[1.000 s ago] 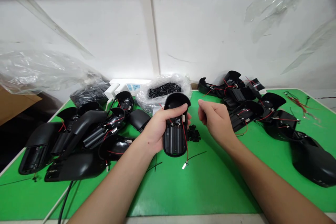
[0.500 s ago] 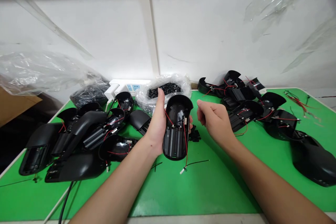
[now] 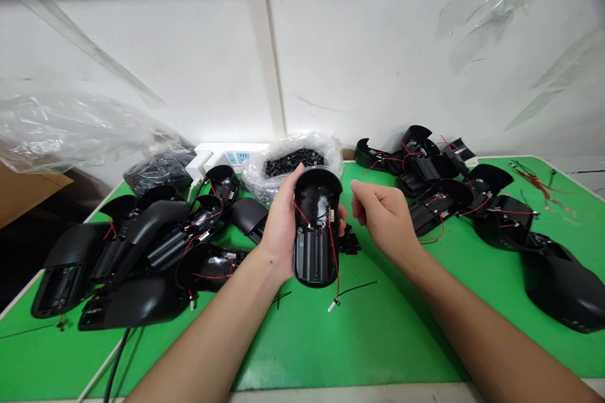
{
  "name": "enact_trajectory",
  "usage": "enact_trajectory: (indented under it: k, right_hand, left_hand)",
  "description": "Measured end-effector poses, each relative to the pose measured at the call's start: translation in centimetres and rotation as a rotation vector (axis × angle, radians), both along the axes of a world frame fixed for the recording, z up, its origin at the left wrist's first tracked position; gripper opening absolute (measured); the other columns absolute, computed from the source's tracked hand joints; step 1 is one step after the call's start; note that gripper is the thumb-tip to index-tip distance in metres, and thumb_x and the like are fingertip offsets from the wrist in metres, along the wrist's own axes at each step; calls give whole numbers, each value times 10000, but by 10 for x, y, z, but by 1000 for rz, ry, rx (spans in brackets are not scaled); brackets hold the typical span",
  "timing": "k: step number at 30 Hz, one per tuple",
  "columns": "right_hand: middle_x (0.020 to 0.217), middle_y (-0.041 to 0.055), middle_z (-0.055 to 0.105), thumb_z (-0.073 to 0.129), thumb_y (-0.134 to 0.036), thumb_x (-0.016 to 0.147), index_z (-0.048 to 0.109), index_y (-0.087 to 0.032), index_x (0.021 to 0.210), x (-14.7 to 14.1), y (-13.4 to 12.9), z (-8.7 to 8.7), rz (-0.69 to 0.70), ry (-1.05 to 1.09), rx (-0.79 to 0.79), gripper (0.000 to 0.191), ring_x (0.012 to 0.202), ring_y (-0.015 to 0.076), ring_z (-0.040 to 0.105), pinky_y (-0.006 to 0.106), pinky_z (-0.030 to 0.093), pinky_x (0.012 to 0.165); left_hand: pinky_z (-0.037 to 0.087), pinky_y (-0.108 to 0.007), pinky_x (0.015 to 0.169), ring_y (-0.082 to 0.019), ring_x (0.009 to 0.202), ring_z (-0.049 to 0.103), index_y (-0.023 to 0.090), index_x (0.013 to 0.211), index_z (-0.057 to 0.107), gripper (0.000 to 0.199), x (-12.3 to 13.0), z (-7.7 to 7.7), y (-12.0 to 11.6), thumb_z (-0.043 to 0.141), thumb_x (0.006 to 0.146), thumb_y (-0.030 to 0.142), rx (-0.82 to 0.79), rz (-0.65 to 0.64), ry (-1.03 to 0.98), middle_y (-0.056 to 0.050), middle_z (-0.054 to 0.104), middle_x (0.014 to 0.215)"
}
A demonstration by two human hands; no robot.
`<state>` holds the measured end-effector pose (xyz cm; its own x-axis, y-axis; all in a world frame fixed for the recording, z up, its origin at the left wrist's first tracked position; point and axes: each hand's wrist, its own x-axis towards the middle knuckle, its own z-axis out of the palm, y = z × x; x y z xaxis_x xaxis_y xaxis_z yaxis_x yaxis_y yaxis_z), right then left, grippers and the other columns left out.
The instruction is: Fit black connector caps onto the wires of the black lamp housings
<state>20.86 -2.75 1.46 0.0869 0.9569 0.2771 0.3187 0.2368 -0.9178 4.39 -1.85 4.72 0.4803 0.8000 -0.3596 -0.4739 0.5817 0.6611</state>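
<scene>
My left hand [image 3: 281, 227] is wrapped round a black plastic housing [image 3: 317, 201], held upright above the mat with its hollow inside facing me. Ribbed battery-bay channels fill its lower half, and a small white socket sits on its right side. A red wire runs down from it to a small white connector [image 3: 333, 305] with a black lead, dangling below. Just right of the housing, apart from it, my right hand [image 3: 380, 211] is closed with its fingers curled in. Whatever lies inside those fingers, if anything, is hidden.
More black housings [image 3: 137, 296] with red wires are heaped on the left of the green mat [image 3: 302, 352], others [image 3: 439, 201] on the right. Behind stand a clear bag of small black parts [image 3: 295, 160] and a white power strip [image 3: 222, 154]. Loose wires [image 3: 543, 186] lie far right.
My left thumb has come down against the housing's upper left edge. The housing stays nearly in place, and my right hand remains closed beside it.
</scene>
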Motion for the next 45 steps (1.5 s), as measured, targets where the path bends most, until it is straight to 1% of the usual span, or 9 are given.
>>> enact_trajectory:
  k: [5,12,17,21,28,34,39,42,45]
  right_hand:
    - [507,-24,420,499,-434,1022,492,-190,537,0,0,-2,1,-12,9,543,529,118,409,289,297,561]
    - [504,-24,414,497,-433,1023,489,-192,537,0,1,-3,5,-32,15,543,529,119,408,290,292,562]
    - [513,-26,427,505,-446,1029,481,-192,537,0,2,-4,8,-27,33,554,530,114,402,290,293,568]
    - [518,-24,433,505,-438,1030,486,-190,536,-2,1,-4,10,-16,28,553,532,114,406,288,301,566]
    - [512,-17,456,510,-467,1029,522,-184,543,-1,0,-4,3,31,2,562,523,114,417,282,305,554]
    - [487,-18,434,526,-490,1018,517,-186,526,1,1,-3,-22,97,2,579,501,115,407,283,299,529]
    - [488,-19,437,526,-487,1022,525,-186,530,2,2,-4,-31,74,25,577,506,115,412,288,308,540]
    - [485,-18,437,522,-477,1025,525,-188,530,4,3,-4,-59,74,27,573,509,117,416,290,312,544]
    - [483,-16,444,527,-471,1023,527,-188,528,4,3,-3,-85,86,26,570,506,118,422,290,316,538]
  left_hand:
    - [542,-294,613,-183,609,659,111,1224,687,726,0,1,1,569,848,720,16,-39,-16,-109,691,742]
    - [566,-295,662,-178,664,683,114,1152,701,677,2,-1,3,602,849,711,-46,-26,-35,-81,685,723]
    - [536,-272,603,-178,659,682,96,1061,729,732,6,-2,1,549,842,771,-48,-48,-5,-107,696,723]
    - [489,-237,542,-142,588,641,95,994,732,728,7,-3,1,531,847,779,-34,-47,6,-111,692,719]
    - [531,-262,577,-153,598,649,107,1045,720,750,6,-5,1,561,820,805,-40,-58,18,-92,683,703]
    - [537,-267,573,-152,559,640,117,1094,699,736,4,-5,1,532,846,789,-24,-69,8,-77,683,692]
    - [559,-289,594,-174,585,665,125,994,695,802,1,-9,3,522,793,882,-53,-109,42,-94,692,715]
    - [562,-291,580,-187,619,681,141,929,693,856,0,-10,4,548,703,953,-63,-78,51,-96,702,751]
    - [569,-297,565,-184,602,675,141,837,678,845,0,-8,3,601,648,961,-90,-40,60,-84,689,734]
